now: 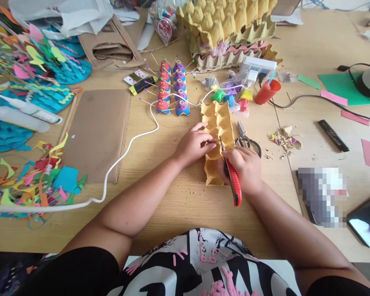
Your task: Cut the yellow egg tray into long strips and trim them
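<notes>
A yellow egg-carton piece (214, 166), two rows of cups wide, lies on the wooden table in front of me. My right hand (245, 168) is wrapped round a red utility knife (234, 183), its blade at the middle of the carton. My left hand (195, 144) rests on the carton's left edge, fingers slightly apart and curved over the cups near the blade; it presses the carton and grips nothing visible. Black-handled scissors (246, 139) lie just right of the carton, partly behind my right hand.
Painted carton strips (164, 92) with pins stand behind. A white cable (132, 139) crosses the left side. Stacked egg trays (228, 24) and a red cup (267, 91) are at the back. Cardboard (94, 135) and paper scraps (43, 172) lie left; a phone (368, 220) lies right.
</notes>
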Motion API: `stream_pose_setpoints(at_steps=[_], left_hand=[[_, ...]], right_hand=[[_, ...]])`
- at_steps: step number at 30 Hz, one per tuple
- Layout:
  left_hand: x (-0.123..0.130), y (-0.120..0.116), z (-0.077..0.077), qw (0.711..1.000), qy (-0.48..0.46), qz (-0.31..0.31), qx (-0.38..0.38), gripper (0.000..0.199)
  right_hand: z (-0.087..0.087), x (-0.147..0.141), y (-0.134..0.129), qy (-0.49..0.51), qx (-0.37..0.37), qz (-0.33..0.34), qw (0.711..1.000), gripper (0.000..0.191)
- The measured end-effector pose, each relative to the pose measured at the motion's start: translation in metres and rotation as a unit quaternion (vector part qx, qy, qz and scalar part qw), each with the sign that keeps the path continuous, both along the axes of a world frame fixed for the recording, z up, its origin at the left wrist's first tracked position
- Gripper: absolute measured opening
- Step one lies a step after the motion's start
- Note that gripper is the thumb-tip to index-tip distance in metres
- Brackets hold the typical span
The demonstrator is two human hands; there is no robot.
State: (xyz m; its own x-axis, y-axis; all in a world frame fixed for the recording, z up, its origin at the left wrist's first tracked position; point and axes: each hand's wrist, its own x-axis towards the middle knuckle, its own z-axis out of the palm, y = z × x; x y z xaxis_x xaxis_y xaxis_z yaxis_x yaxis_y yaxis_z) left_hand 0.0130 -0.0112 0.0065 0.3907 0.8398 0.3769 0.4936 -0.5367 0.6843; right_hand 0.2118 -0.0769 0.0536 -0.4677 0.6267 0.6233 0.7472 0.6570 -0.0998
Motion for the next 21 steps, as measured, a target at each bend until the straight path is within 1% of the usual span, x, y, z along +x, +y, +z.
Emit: stream_pose_setpoints(at_steps=[4, 11, 17, 21], left_hand=[[0.0005, -0.0007, 0.0001, 1.000, 0.006, 0.009, -0.007, 0.011], [-0.0004, -0.0007, 0.0008, 1.000, 0.000, -0.001, -0.009, 0.011], [0.0002, 0.0017, -0.0022, 1.000, -0.002, 0.001, 0.002, 0.010], [0.0001, 0.0002, -0.0006, 1.000, -0.005, 0.000, 0.006, 0.010]], right_hand=[[-0.0022, 0.0000, 0.0022, -0.002, -0.039, -0.017, 0.999, 0.011], [0.0005, 0.0014, -0.0012, 0.012, 0.001, 0.006, 1.000, 0.017], [0.0006, -0.0033, -0.0005, -0.043, -0.013, -0.025, 0.999, 0.015], [0.0031, -0.0023, -0.0016, -0.034, 0.010, -0.016, 0.999, 0.018]])
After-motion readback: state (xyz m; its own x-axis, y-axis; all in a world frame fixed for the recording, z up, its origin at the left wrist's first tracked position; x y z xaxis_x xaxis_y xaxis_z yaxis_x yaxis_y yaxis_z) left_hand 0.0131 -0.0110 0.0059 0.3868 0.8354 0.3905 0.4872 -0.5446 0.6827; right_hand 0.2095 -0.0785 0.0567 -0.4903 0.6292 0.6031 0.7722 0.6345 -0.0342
